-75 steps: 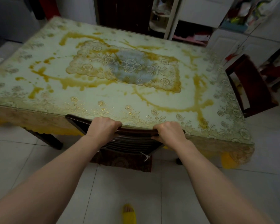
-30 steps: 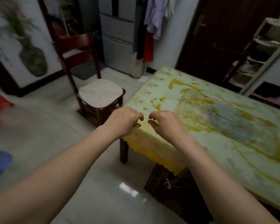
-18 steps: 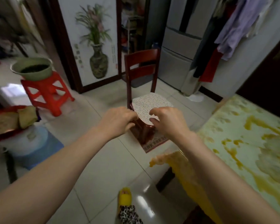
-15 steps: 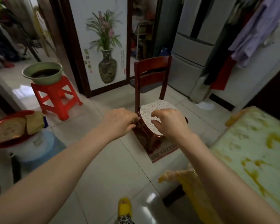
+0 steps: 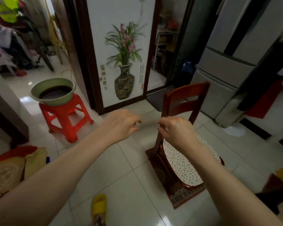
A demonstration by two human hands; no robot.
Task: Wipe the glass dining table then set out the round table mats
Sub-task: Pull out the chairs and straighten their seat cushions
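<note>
Evidently both hands are holding nothing: the left hand [image 5: 121,123] is hanging out in front with its fingers loosely curled and apart, and the right hand [image 5: 175,129] is doing the same just beside it, thumb and forefinger drawn near each other but pinching nothing that shows. They are floating at about the same height over the floor, well above it, which reads as arms carried forward while the person is walking and not as a reach for anything.

Behind the right hand a red wooden chair [image 5: 185,101] is standing on a small rug [image 5: 185,197], its seat carrying a round dotted pad [image 5: 183,167]; whether that pad is one of the table mats cannot be told. Further left a red stool [image 5: 65,116] is bearing a green basin [image 5: 53,92] of dark liquid, raised off the tiles, probably to keep it within easy reach. At the lower left a red tray [image 5: 15,153] is holding pale folded cloths [image 5: 36,160], which may be what the person is heading for, since wiping needs a cloth. The glass dining table itself is out of view, so the wiping is not yet begun.
</note>
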